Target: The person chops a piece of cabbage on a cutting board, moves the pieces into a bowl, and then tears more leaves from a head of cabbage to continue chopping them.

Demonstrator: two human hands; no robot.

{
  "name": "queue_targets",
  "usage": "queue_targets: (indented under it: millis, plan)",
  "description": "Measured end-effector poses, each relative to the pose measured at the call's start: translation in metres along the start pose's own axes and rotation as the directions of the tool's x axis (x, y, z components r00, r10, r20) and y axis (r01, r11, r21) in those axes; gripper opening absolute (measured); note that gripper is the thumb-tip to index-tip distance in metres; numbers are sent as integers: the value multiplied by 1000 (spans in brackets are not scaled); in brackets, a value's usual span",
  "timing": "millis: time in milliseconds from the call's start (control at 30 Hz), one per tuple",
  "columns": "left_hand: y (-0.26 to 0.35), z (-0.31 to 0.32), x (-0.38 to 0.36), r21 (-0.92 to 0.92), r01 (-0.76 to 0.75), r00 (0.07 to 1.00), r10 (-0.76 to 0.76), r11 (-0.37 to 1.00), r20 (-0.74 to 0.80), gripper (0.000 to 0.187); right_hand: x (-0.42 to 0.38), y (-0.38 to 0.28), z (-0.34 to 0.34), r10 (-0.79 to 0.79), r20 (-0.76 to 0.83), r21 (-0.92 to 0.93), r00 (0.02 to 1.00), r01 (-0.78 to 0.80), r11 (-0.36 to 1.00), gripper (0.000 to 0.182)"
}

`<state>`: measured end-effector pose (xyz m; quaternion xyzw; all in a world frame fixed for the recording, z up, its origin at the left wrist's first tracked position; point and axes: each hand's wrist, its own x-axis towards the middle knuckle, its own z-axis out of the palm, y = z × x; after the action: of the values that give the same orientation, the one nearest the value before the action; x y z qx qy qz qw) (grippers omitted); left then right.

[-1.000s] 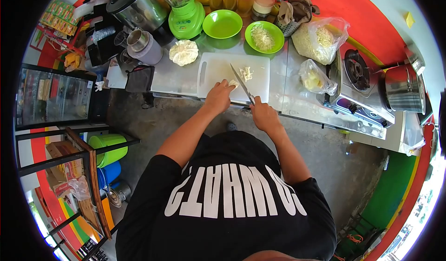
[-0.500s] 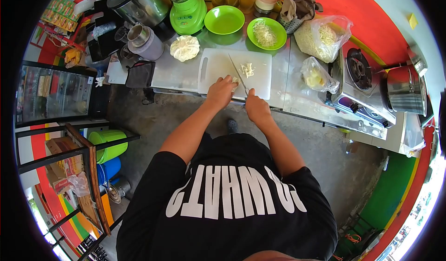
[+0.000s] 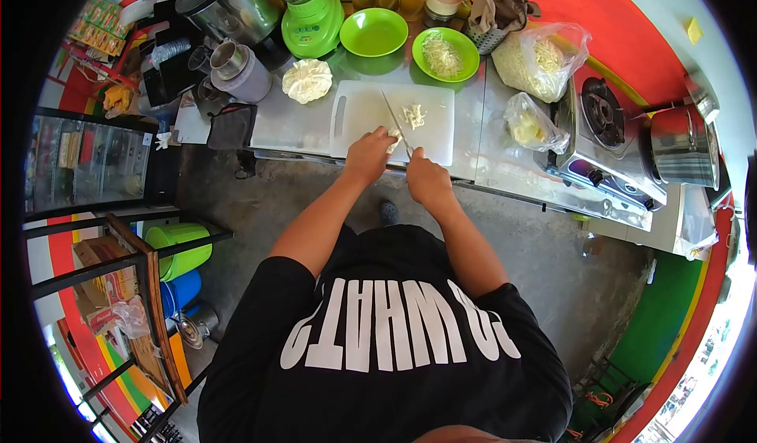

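Observation:
My right hand [image 3: 428, 178] is closed round the handle of a kitchen knife [image 3: 396, 119], whose long blade points away from me over a white cutting board [image 3: 359, 121]. On the near part of the board, my left hand [image 3: 368, 154] presses its bent fingers on a small pale piece of cabbage [image 3: 393, 141] beside the blade. Most of that piece is hidden by the fingers. Right of the blade lies a small heap of thin cabbage shreds [image 3: 414, 116]. Behind the board's left corner sits a larger pale cabbage [image 3: 307, 81].
At the back stand a green bowl [image 3: 374, 33], a green plate [image 3: 474, 68] holding shreds, and a green blender [image 3: 311, 31]. To the right are a large bag of shreds [image 3: 528, 71], a smaller plastic bag [image 3: 535, 124], a gas stove [image 3: 584, 142] and a pot [image 3: 683, 156].
The whole view has shifted slightly. Both hands stay at the near part of the board, with the knife and cabbage piece in nearly the same places.

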<state>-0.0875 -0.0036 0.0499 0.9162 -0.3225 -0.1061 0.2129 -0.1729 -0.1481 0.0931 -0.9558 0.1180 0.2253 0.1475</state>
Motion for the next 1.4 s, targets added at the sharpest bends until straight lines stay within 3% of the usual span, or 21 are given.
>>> queue_targets:
  millis: [133, 200, 500, 833, 900, 1333, 1400]
  plan:
    - [0, 1, -1, -9, 27, 1000, -27, 1000, 15, 41, 7, 2, 13, 34, 37, -21, 999, -33, 999, 32]
    - [0, -1, -1, -18, 20, 1000, -20, 1000, 6, 40, 18, 0, 21, 70, -29, 50, 997, -68, 996, 36]
    - [0, -3, -3, -50, 21, 1000, -22, 999, -12, 37, 14, -4, 7, 52, 40, -2, 998, -52, 999, 53]
    - [-1, -3, -4, -28, 0, 1000, 1, 1000, 6, 28, 14, -11, -2, 47, 35, -13, 998, -46, 999, 44]
    - [-2, -1, -5, -22, -2, 1000, 2, 1000, -3, 28, 14, -11, 4, 46, 20, 29, 999, -47, 998, 35]
    - [1, -4, -4, -22, 14, 1000, -14, 1000, -4, 26, 16, -10, 16, 37, 1, 4, 999, -37, 999, 32]
    - [1, -5, -4, -29, 14, 1000, -14, 999, -9, 26, 18, -11, 22, 53, -110, 74, 993, -45, 996, 32]
